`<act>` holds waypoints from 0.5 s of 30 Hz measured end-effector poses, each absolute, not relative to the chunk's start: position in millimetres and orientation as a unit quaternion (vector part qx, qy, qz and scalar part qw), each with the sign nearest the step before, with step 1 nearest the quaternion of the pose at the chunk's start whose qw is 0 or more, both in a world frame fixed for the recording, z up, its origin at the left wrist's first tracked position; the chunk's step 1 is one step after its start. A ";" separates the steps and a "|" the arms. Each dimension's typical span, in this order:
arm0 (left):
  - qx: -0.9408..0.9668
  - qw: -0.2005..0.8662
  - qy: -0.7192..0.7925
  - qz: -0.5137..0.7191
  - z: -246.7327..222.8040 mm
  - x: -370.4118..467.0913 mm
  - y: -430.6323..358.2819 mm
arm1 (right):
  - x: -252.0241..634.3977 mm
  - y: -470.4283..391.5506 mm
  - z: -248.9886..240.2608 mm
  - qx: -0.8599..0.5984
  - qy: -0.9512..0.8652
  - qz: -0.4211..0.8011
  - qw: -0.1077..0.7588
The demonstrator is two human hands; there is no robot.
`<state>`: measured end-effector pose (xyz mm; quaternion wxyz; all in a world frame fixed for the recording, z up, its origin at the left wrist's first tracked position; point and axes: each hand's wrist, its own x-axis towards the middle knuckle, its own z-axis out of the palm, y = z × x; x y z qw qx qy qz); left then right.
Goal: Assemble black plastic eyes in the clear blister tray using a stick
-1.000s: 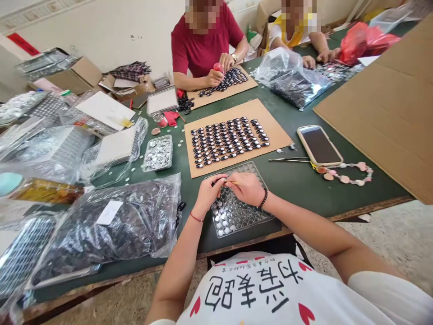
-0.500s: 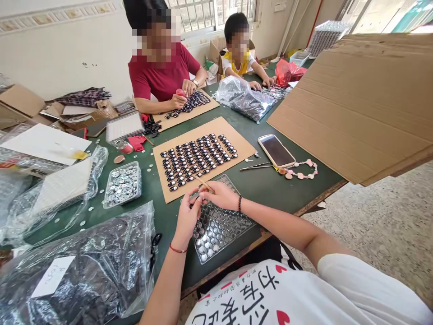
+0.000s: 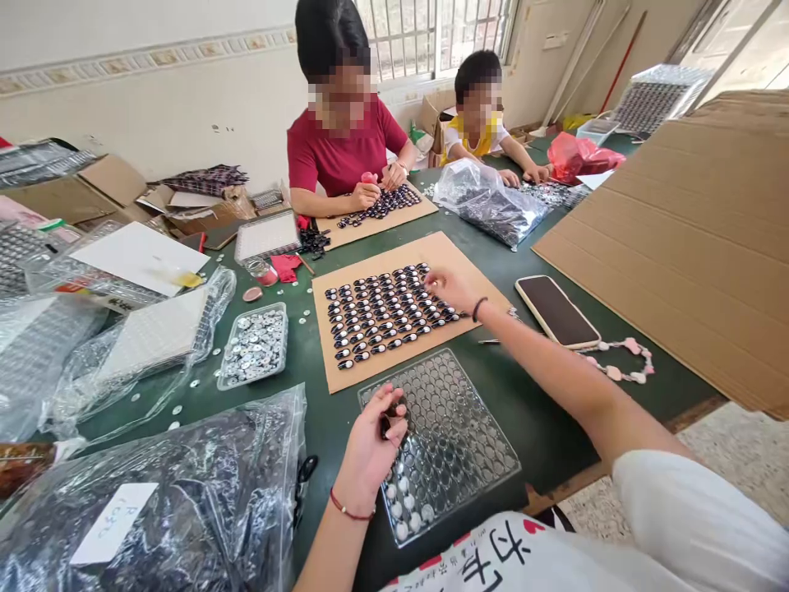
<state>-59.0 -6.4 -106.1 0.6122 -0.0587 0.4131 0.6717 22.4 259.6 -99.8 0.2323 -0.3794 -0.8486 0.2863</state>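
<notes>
Your pieces (image 3: 387, 312) look black, white-topped; your left grip (image 3: 368, 444) holds something dark (image 3: 385, 426), half-hidden; your right grip (image 3: 454, 292) is blurred, hold unclear.

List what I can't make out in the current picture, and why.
Head view:
- What, if anything, the right hand pinches: its fingertips are blurred.
- The full shape of the dark piece in the left hand: its fingers partly cover it.
- Most of the thin metal tool: apparently behind the right forearm.
- The shirt's full print: cut off by the bottom edge.
</notes>
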 end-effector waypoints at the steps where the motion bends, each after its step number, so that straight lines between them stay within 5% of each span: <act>1: -0.080 0.615 0.402 0.674 -106.6 -61.7 -7.4 | 17.1 288.1 -100.9 -0.406 -0.839 0.274 0.235; 7: -0.089 0.590 0.424 0.681 -108.9 -69.8 -10.7 | 4.1 385.2 -126.1 -0.489 -0.815 0.254 0.178; 15: -0.059 0.602 0.386 0.697 -104.0 -71.1 -8.4 | 8.3 374.1 -129.3 -0.492 -0.817 0.240 0.183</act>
